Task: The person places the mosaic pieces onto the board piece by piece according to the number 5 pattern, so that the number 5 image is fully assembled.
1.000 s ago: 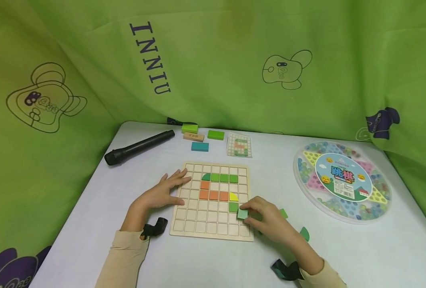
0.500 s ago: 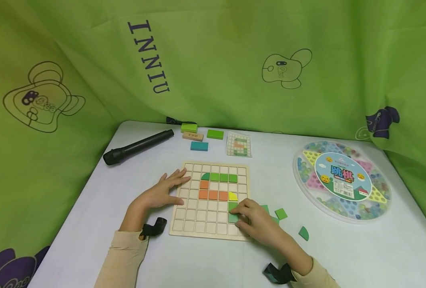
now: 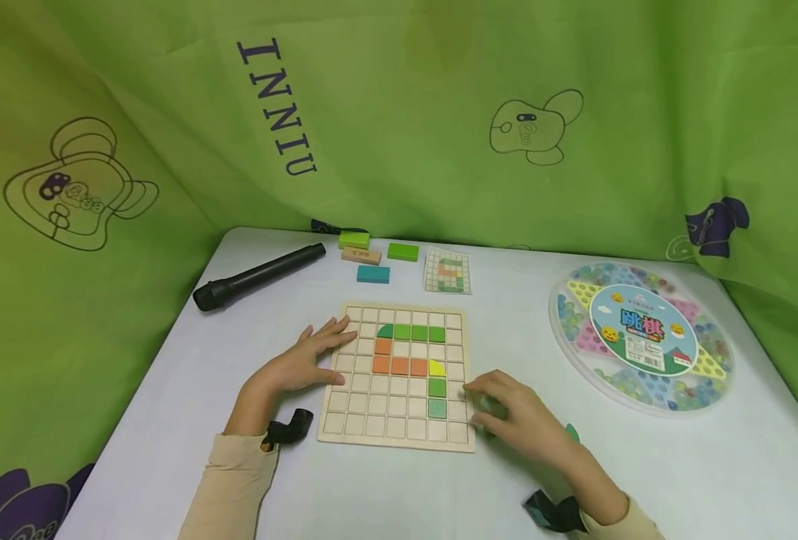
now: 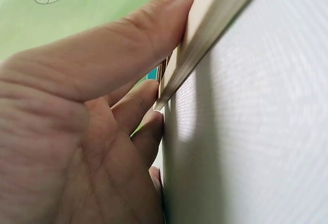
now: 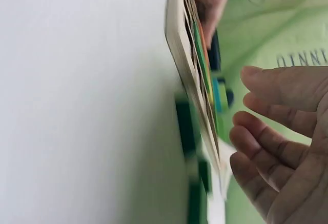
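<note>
A wooden grid board lies on the table, and my left hand rests on its left edge with fingers spread. In the left wrist view the thumb lies over the board's edge. Set into the grid are a green row, orange tiles, a yellow rounded tile, a green tile and a paler green tile. Just right of the board, my right hand hovers with loosely bent fingers, holding nothing. Loose green pieces lie below it, mostly hidden in the head view.
Behind the board lie a small pattern card, a teal block, a wooden block and green blocks. A black microphone is at back left. A round marble game box stands at right.
My right hand has set the paler green tile into the grid below the other green one, let go, and moved right off the board. My left hand has stayed in place.
</note>
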`<control>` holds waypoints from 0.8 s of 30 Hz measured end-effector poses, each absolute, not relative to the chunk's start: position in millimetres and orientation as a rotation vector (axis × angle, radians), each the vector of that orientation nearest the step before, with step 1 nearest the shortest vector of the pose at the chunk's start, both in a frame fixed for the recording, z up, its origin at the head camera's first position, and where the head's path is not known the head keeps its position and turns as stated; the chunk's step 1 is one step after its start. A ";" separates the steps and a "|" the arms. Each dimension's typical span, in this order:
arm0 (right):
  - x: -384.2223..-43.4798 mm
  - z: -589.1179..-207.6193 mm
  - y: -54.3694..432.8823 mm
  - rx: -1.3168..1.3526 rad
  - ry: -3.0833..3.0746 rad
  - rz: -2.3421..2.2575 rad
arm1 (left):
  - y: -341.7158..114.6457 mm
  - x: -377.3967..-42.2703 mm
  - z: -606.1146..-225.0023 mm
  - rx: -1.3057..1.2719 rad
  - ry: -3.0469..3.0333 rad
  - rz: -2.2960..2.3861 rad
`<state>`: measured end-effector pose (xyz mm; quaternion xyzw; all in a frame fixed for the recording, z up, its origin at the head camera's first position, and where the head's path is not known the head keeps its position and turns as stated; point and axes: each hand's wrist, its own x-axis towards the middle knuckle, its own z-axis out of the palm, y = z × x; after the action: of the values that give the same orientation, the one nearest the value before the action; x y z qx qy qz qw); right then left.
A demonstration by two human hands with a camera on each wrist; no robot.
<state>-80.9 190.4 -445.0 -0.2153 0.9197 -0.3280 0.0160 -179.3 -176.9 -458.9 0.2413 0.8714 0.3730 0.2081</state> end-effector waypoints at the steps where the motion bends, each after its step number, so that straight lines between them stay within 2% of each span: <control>1: -78.6 -444.3 197.6 -0.650 2.882 -1.020 | -176.8 -179.1 -459.0 0.671 2.425 1.038; 12: -50.1 -435.0 269.3 -0.405 2.998 -0.883 | -176.7 -178.4 -461.0 0.673 2.426 1.050; 18: -40.4 -442.0 302.0 -0.553 2.890 -0.945 | -176.3 -178.5 -460.4 0.668 2.427 1.049; 24: -40.1 -454.4 312.8 -0.682 2.804 -1.057 | -176.1 -178.6 -458.3 0.649 2.421 1.048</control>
<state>-40.1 312.8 -454.4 -0.2217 0.9118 -0.3438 0.0340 -178.6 -176.1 -458.3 0.2337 0.8710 0.3771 0.2108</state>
